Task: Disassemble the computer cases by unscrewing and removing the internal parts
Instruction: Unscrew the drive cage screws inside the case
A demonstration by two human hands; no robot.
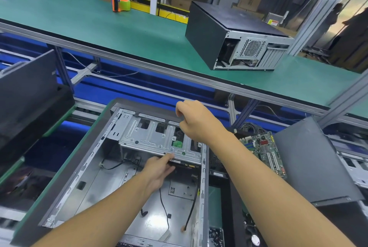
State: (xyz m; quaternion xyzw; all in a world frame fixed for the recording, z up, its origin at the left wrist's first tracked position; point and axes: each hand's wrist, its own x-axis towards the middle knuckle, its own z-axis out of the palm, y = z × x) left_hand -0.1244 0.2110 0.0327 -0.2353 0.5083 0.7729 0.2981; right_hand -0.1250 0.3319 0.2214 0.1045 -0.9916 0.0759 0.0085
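Open computer case (83,177), lying flat on near bench. Left hand (159,169) reaches under drive cage (151,137), grip hidden. Right hand (195,121) closed on cage's far edge. Motherboard (262,151) lies alongside.

left hand (159,169) fingertips hidden under drive cage (151,139), right hand (196,120) fingers curled out of sight

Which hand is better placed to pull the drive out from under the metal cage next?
Probably the left hand: its fingers already reach the near edge of the drive cage, by the drive. The right hand rests at the cage's far edge.
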